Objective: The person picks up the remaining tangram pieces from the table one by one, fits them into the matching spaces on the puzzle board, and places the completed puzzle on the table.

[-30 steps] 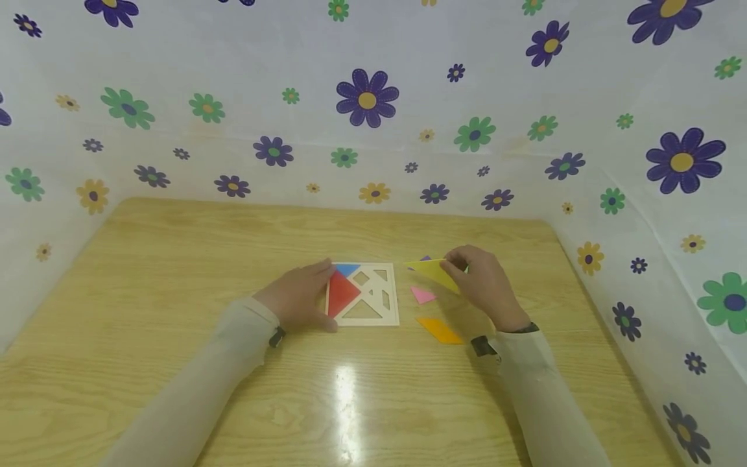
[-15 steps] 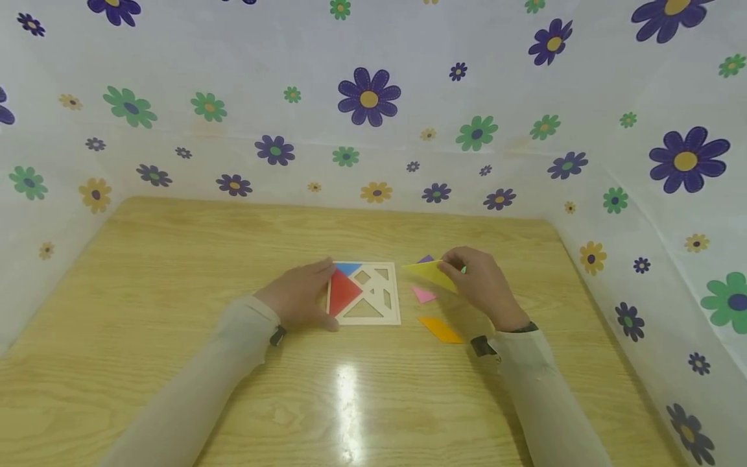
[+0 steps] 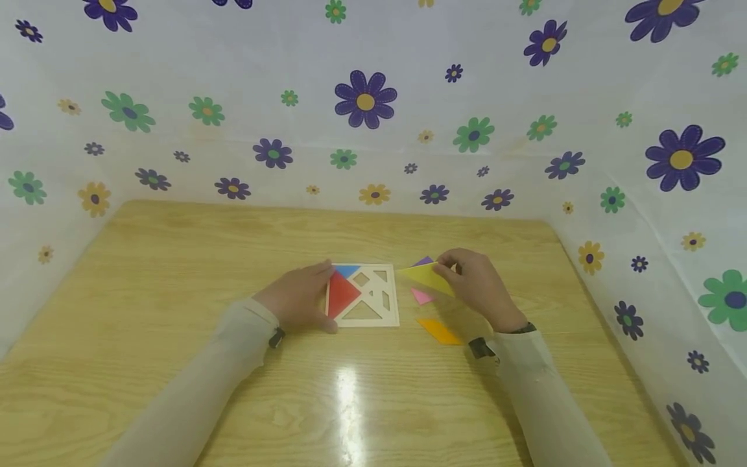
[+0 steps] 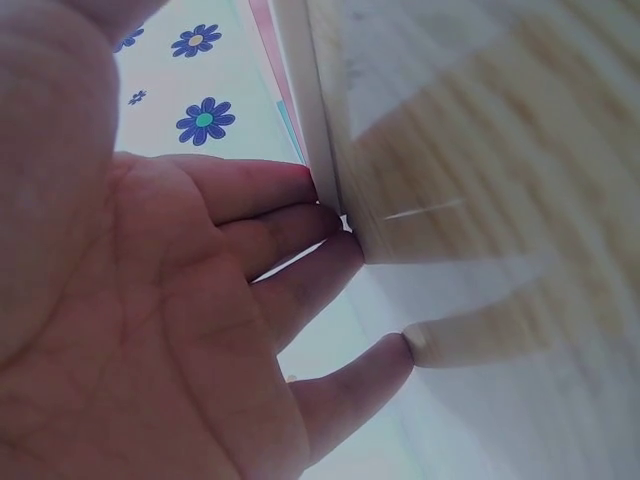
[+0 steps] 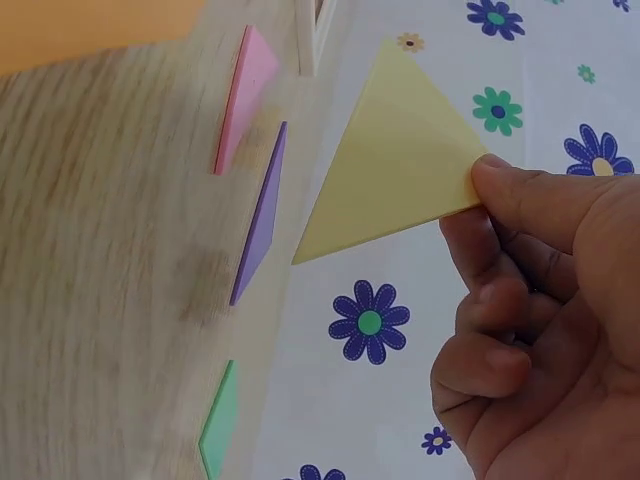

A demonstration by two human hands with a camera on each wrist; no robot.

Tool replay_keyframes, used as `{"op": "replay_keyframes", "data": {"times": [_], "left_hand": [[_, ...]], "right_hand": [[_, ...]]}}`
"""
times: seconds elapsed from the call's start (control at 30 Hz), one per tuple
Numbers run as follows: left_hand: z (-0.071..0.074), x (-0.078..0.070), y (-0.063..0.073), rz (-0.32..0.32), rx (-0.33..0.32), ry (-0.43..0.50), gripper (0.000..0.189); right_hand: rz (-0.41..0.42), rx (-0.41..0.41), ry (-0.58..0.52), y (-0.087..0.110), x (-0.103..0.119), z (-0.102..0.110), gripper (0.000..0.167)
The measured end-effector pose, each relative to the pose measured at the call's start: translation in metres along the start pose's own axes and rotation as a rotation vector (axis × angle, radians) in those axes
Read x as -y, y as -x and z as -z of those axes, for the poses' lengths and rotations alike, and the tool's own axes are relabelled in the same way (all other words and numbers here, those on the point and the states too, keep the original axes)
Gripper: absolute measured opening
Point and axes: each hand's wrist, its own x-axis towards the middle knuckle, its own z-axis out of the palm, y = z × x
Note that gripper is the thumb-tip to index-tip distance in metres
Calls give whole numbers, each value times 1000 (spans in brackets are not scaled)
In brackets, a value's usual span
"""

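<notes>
My left hand (image 3: 297, 295) lies along the left edge of a pale tangram board (image 3: 394, 305); its nearly straight fingers touch the rim and the table in the left wrist view. A red triangle (image 3: 342, 293) and a blue triangle (image 3: 347, 270) sit in the board, and several cut-outs show bare wood. Between thumb and index finger, my right hand (image 3: 478, 285) pinches a yellow triangle (image 5: 385, 165) by one corner, raised and tilted just right of the board. Below and around it lie a pink piece (image 3: 422, 296), a purple piece (image 5: 262, 225) and an orange parallelogram (image 3: 439, 332).
A green piece (image 5: 220, 415) lies on the table in the right wrist view; the right hand hides it in the head view. White flowered cloth (image 3: 397, 143) walls the back and both sides of the wooden table (image 3: 233, 233).
My right hand has shifted slightly left with the yellow triangle, bringing its tip to the board's right edge. More of the purple piece shows. The left hand and board stay put.
</notes>
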Motion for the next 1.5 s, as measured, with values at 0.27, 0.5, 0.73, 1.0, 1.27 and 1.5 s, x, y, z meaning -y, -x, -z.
{"op": "replay_keyframes", "data": {"times": [0.27, 0.5, 0.73, 1.0, 1.27, 1.5], "left_hand": [[-2, 3, 2, 1, 0, 8, 118], [-1, 1, 1, 4, 2, -1, 117], [-4, -2, -5, 8, 7, -16, 118], [-2, -1, -1, -12, -7, -25, 118], [-4, 1, -3, 3, 1, -21, 117], [-4, 1, -4, 24, 3, -17, 117]], "right_hand": [[80, 53, -4, -2, 2, -10, 13], [85, 64, -18, 1, 5, -10, 13], [94, 63, -50, 5, 12, -7, 14], [125, 100, -124, 4, 19, -21, 8], [82, 148, -96, 6, 27, -36, 8], [110, 180, -99, 3, 35, -44, 10]]}}
